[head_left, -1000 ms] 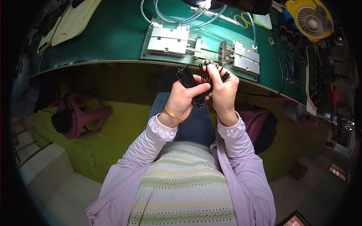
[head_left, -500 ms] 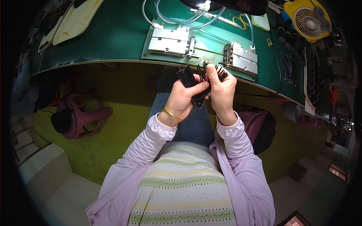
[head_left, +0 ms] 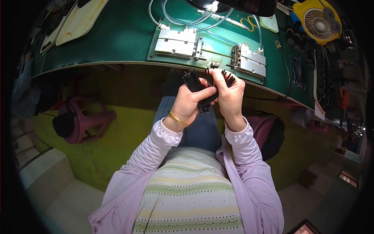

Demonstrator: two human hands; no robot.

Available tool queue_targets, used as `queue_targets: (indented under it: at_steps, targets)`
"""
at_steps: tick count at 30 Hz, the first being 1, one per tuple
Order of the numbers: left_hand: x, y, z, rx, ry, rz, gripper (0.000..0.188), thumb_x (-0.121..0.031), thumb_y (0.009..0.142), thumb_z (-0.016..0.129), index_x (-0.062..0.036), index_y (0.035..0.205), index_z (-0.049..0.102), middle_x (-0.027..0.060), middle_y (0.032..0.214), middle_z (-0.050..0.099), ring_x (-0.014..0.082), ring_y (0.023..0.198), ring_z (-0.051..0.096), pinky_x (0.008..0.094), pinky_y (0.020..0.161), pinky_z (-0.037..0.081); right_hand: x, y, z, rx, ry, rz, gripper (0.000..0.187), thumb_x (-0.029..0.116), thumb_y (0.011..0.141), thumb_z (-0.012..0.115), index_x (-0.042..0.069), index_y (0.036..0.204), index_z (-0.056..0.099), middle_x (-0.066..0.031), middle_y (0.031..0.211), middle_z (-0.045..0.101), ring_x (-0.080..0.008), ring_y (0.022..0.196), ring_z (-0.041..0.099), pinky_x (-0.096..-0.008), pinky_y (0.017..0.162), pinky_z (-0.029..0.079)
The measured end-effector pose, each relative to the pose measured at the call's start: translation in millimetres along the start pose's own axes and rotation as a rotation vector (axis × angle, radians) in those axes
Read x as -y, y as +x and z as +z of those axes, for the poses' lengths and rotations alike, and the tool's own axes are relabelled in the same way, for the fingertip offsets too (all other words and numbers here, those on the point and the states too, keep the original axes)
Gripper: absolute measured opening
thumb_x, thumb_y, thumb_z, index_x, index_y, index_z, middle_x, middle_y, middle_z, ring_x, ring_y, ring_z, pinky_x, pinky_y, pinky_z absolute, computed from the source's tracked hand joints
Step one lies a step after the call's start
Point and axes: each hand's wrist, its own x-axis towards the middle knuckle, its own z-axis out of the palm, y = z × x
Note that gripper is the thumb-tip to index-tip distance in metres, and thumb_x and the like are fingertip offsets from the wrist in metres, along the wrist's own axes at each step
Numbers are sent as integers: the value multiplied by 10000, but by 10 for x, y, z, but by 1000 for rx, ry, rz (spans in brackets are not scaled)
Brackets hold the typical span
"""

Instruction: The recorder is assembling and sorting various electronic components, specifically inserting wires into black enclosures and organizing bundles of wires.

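A bundle of short black wires (head_left: 191,81) is held in front of me, just off the table's near edge. My left hand (head_left: 184,102) is closed round its middle, thumb laid across the top, with a gold bangle at the wrist. The wires' upper ends fan out past the fingers and small tips show at the lower end. My right hand (head_left: 232,96) meets it from the other side, closed on part of the same wires, which splay out behind its thumb. Its thumb and fingertips pinch at a few strands. How the fingers lie beneath is hidden.
On the green table (head_left: 120,46), a plate carries two silver metal clamp blocks (head_left: 175,41) with clear air hoses. A yellow fan (head_left: 320,24) stands far right, near loose black wires (head_left: 298,74). Pink stools (head_left: 83,120) stand on the floor at both sides.
My right thumb has bent and dropped slightly toward its fingertips, shifting a few wires between them. My left hand keeps its hold almost unmoved.
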Motion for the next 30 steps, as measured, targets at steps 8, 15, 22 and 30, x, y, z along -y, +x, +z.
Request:
queue_targets:
  at_steps: [8, 15, 22, 30]
  targets:
    - [8, 32, -18, 5, 12, 1, 139, -14, 711, 630, -40, 780, 511, 44, 698, 553, 155, 596, 572, 250, 504, 454, -46, 27, 26, -56, 14, -4, 183, 159, 802, 554, -8, 767, 621, -11, 538, 542, -45, 372, 441, -180, 304, 325]
    - [-14, 47, 1, 8, 31, -9, 137, -16, 708, 635, -26, 780, 519, 54, 699, 561, 151, 596, 572, 248, 509, 457, -50, 56, 13, -74, 26, 16, 180, 148, 795, 551, -10, 742, 618, -5, 520, 520, -48, 369, 435, -186, 297, 316]
    - [-41, 60, 19, 15, 40, -16, 127, -14, 707, 635, -12, 779, 530, 60, 695, 565, 149, 595, 570, 245, 522, 462, -72, 84, 3, -81, 45, 24, 183, 149, 783, 559, -11, 716, 616, -10, 515, 524, -49, 364, 432, -190, 292, 312]
    - [-10, 81, 6, 54, 29, 10, 109, -14, 713, 627, -15, 774, 538, 57, 703, 566, 147, 597, 566, 247, 534, 461, -59, 85, -16, -72, 62, 51, 191, 157, 785, 569, -5, 693, 610, -20, 524, 547, -48, 362, 433, -186, 292, 312]
